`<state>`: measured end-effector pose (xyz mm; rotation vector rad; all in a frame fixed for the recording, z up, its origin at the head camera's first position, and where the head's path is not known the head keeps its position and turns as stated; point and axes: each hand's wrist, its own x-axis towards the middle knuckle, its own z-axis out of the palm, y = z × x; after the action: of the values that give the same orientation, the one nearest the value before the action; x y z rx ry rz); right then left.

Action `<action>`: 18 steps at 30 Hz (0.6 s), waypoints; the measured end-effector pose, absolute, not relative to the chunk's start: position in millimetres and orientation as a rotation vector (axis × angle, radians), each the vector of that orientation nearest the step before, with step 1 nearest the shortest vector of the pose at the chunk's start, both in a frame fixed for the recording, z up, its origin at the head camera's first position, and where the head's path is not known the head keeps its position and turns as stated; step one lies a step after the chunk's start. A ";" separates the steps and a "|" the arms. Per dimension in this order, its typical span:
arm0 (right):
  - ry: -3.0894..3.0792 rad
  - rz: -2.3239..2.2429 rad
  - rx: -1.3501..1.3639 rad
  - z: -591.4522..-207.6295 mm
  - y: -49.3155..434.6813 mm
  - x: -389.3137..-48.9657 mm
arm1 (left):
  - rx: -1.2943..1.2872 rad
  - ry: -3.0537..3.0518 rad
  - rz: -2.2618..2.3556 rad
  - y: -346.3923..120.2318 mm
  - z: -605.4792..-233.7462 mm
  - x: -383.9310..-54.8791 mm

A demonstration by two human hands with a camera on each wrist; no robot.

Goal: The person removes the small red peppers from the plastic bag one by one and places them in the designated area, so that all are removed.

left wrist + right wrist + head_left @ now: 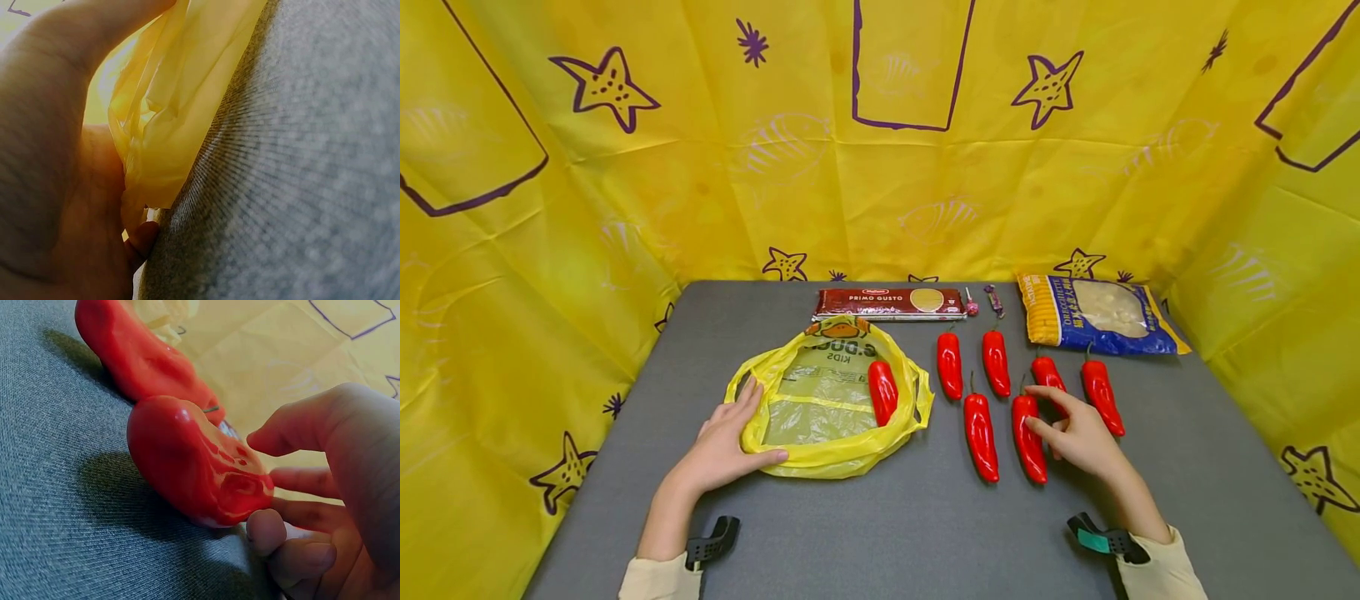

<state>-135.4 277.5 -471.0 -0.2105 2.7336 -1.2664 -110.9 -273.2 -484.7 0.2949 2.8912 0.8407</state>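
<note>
A yellow plastic bag (831, 462) lies with its mouth spread wide, and one red pepper (882, 393) shows inside at the right. My left hand (730, 433) rests on the bag's left rim, fingers extended and thumb along the near edge. In the left wrist view, the palm lies against the thin yellow plastic (181, 125). Around a long red pepper (1028, 450) on the table, my right hand (1078, 433) has its thumb and fingers parted. The right wrist view shows the thumb raised off that glossy pepper (181, 462), fingertips close to its stem end.
Several more red peppers (981, 442) lie in loose rows right of the bag. Behind are a dark red PRIMO GUSTO pack (880, 304), a lollipop (972, 305), a purple-wrapped candy (995, 300) and a blue-and-yellow orecchiette bag (1105, 312). Yellow patterned cloth (895, 183) encloses the grey table (865, 542).
</note>
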 end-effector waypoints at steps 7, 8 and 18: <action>2.793 -1.286 -0.213 -466.5 277.3 -134.6 | 0.296 2.884 0.850 -272.9 -484.7 -110.1; 2.814 -1.274 -0.220 -464.9 277.6 -134.8 | 0.297 2.884 0.850 -272.9 -484.6 -110.0; 2.982 -1.237 -0.461 -445.6 269.9 -149.6 | 0.298 2.876 0.850 -273.5 -485.5 -113.0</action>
<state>-149.6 269.9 -445.6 -0.4611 2.9820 -1.2367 -113.0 -273.5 -485.5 0.2983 2.8763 0.8505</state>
